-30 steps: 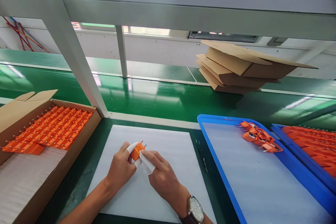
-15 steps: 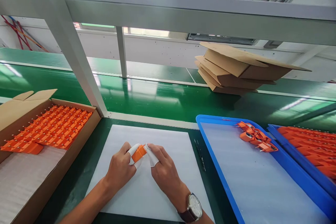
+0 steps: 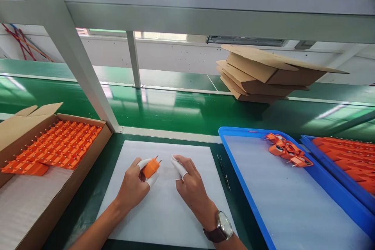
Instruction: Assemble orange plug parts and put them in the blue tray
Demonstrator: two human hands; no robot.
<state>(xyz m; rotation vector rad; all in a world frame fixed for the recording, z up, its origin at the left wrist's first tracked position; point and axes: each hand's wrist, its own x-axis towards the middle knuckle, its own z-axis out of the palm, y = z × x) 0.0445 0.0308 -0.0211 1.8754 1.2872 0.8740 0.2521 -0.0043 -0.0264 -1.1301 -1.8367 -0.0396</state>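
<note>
An orange two-pin plug charger (image 3: 150, 168) is pinched in my left hand (image 3: 133, 185), its metal pins pointing up and to the right. White finger covers sit on the thumb and forefinger of this hand. My right hand (image 3: 191, 185), also in white finger covers and with a watch (image 3: 225, 224) at the wrist, hovers just right of the charger, apart from it. Its fingers are closed together; whether anything small is between the tips is hidden. Both hands are over a white sheet (image 3: 164, 218) on the dark green table.
At left, an open cardboard box (image 3: 84, 175) holds rows of orange chargers (image 3: 58, 144). To the right, a blue tray (image 3: 246, 195) carries several loose chargers (image 3: 287, 150), beside another full blue tray (image 3: 310, 144). A thin dark tool (image 3: 224, 172) lies between. Folded cartons (image 3: 263, 74) are stacked behind.
My right hand has come away from the charger, moving right. The left hand has turned the charger so that its pins now show.
</note>
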